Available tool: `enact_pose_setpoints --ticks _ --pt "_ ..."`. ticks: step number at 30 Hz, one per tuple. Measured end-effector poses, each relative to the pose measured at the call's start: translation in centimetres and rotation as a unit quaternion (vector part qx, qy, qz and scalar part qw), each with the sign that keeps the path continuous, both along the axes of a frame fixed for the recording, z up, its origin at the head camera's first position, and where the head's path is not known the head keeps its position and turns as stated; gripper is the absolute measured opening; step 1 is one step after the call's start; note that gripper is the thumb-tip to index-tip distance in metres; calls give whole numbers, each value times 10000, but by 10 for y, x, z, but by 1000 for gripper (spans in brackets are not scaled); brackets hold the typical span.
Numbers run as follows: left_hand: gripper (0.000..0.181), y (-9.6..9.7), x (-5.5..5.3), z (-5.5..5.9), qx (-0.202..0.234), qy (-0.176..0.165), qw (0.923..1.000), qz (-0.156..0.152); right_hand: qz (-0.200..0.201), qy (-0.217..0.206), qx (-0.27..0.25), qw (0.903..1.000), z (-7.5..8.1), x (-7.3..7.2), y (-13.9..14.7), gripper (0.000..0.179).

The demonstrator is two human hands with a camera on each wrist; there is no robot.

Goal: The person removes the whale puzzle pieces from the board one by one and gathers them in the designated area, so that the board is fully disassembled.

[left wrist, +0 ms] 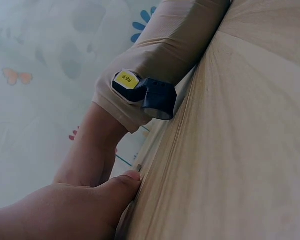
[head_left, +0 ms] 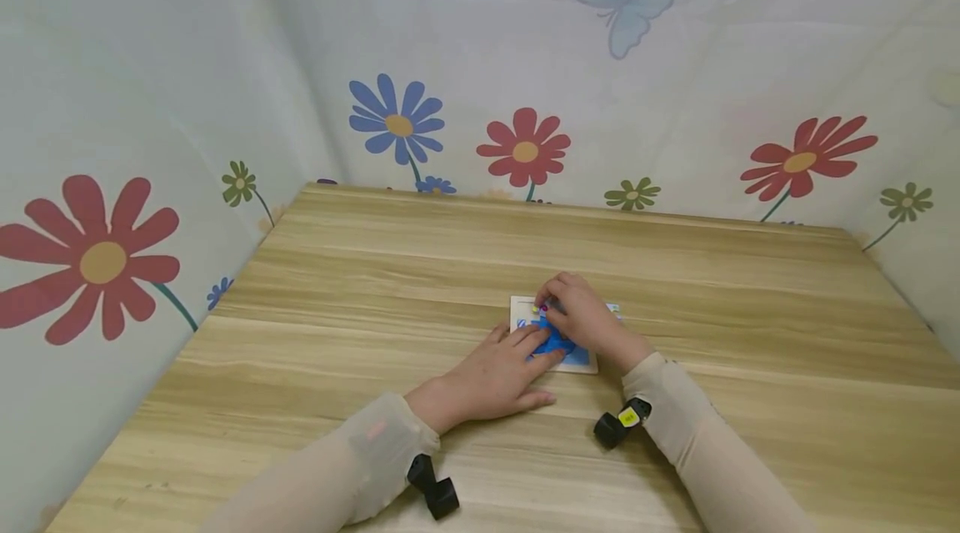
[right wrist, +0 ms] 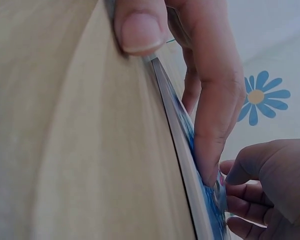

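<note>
I have the board (head_left: 592,367) flat on the table (head_left: 337,291), my left hand (head_left: 491,372) spread across it gripping nothing, my right hand (head_left: 588,318), fingers bent, seemingly pinching a piece (head_left: 543,309) by the board's far edge, work apparently unfinished, the remainder hidden.

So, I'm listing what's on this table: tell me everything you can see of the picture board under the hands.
The picture board is thin and straight-sided, with a pale, wood-like edge and a mostly blue picture, plus small yellow and purple spots toward its far side. It lies flat on the wood-grain table. The left hand rests its fingers on its near-left part; the right hand bends over its far part. Fingers cover much of it, so the subject cannot be made out.
</note>
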State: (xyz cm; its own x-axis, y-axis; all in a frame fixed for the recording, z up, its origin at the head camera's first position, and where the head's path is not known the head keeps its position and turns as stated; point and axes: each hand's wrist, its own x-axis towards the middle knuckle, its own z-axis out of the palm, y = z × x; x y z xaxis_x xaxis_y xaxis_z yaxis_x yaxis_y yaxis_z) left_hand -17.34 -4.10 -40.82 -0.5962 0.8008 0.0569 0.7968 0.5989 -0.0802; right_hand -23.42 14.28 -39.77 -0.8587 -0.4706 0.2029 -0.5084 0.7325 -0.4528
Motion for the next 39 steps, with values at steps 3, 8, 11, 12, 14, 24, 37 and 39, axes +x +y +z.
enact_pose_setpoints --ticks 3,8,11,12,14,24,37,39 --pt "61 0 0 -1 35 -34 10000 -8 -16 -107 -38 9999 0 0 1 12" --pt "61 0 0 -2 72 -30 10000 3 -60 -426 -266 9987 1 -1 2 11" --pt "61 0 0 -3 90 -11 10000 3 -64 -633 -589 9962 1 -1 5 14" --pt "60 0 0 -3 100 -14 9999 2 -52 -685 -699 9952 2 -1 6 15" --pt "60 0 0 -3 97 -21 10000 6 -86 -763 -887 9931 2 -2 8 17" --pt "60 0 0 -3 130 -166 9998 47 -225 -812 -1203 9892 3 -3 11 14" --pt "60 0 2 -1 206 -152 9997 61 -51 -937 -1300 9871 10 -6 16 12" --pt "59 0 2 -1 208 -161 9996 69 -50 -921 -1314 9870 14 -6 17 12"
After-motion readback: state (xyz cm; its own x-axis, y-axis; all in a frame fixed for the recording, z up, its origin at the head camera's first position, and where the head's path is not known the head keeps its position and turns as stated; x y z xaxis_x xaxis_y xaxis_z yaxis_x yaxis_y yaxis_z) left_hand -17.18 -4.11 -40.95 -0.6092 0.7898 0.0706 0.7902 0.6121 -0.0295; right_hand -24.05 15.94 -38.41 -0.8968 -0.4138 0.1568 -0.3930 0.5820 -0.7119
